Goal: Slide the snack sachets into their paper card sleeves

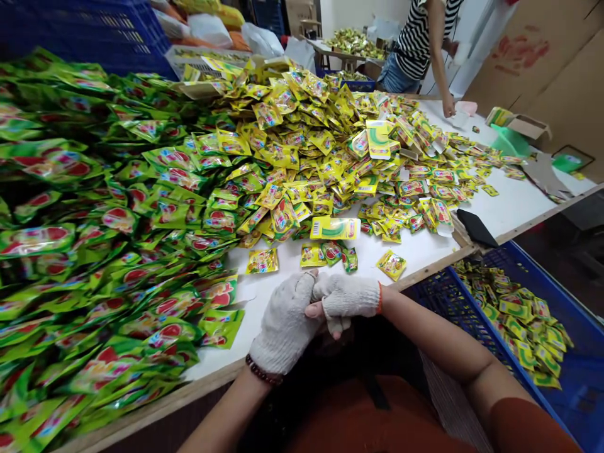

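Note:
My left hand (289,319) and my right hand (348,297), both in white knit fingerless gloves, are pressed together over the table's front edge. Their fingers are curled against each other, and whatever lies between them is hidden. Just beyond my hands, a yellow packet (262,261) lies flat near the left fingers. Another yellow packet (391,265) rests on the white tabletop beyond my right wrist. Between these are small green packets (331,252) and a yellow-and-green carton (335,228).
Green watermelon-print packets (117,220) heap up on the left, yellow packets (302,126) in the middle. A blue crate (523,251) with yellow packets stands low on the right. A black flat object (475,228) lies by the edge. A person in stripes (425,44) reaches across the far end.

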Tool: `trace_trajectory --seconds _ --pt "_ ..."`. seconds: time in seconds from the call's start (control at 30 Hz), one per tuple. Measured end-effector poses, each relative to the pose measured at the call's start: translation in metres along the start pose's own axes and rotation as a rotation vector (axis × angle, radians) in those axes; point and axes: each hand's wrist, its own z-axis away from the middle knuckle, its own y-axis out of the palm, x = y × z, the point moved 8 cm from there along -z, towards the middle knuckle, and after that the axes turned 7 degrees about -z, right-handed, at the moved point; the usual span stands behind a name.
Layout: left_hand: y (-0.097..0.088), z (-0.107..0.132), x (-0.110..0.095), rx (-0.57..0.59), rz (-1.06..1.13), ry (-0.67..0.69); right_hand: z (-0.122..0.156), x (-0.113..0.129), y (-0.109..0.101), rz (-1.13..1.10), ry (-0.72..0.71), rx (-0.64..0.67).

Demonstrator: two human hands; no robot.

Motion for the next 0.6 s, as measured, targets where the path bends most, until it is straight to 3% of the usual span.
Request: trace_trajectory --seconds 0.1,0.17,0.27,0.33,0.47,0.6 --pt "-0.006 -0.004 0.002 0.151 0.062 0.004 0.018 -0.003 -0.012 -0.071 -0.090 -0.163" --pt "-0.012 -0.010 0.003 0.211 0.100 0.018 0.037 -0.007 -0.037 -0.027 -0.158 -0.356" --pt "-0.020 -0.029 0.001 0.183 0.136 0.037 0.064 -0.008 -0.086 0.272 -0.207 -0.686" --pt "-0.013 -0.048 -0.004 0.223 0.119 0.045 0.071 -0.003 -0.111 0.531 -0.214 -0.847" --pt "0.017 -0.081 0.000 0.401 -0.177 -0.049 0.053 0.004 -0.125 0.734 -0.201 -0.899" --pt "0.028 -0.091 0.014 0.443 -0.339 -0.091 0.035 0.004 -0.122 0.792 -0.156 -0.887"
